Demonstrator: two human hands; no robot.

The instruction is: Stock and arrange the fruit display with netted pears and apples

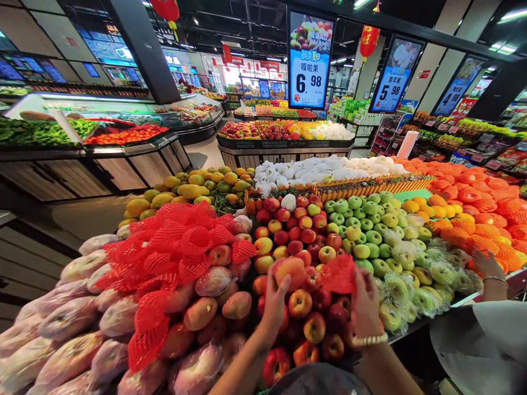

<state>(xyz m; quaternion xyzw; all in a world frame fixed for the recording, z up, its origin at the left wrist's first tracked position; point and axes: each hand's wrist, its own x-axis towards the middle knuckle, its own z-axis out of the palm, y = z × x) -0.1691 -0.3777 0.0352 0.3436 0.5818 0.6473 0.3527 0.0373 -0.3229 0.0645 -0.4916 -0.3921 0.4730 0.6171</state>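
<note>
I stand at a fruit display heaped with red and yellow apples (304, 241). My left hand (275, 299) is closed around a red-yellow apple (290, 270) lifted just above the pile. My right hand (364, 304), with a bead bracelet on the wrist, grips a red foam net sleeve (340, 273) right beside that apple. More apples lie directly under both hands.
Large fruit in red nets and plastic wrap (164, 263) fills the left. Green apples (366, 225) and bagged ones lie to the right, orange-netted fruit (473, 203) beyond. Another person's hand with a bracelet (488, 269) reaches in at the right edge. Price signs (308, 60) hang above.
</note>
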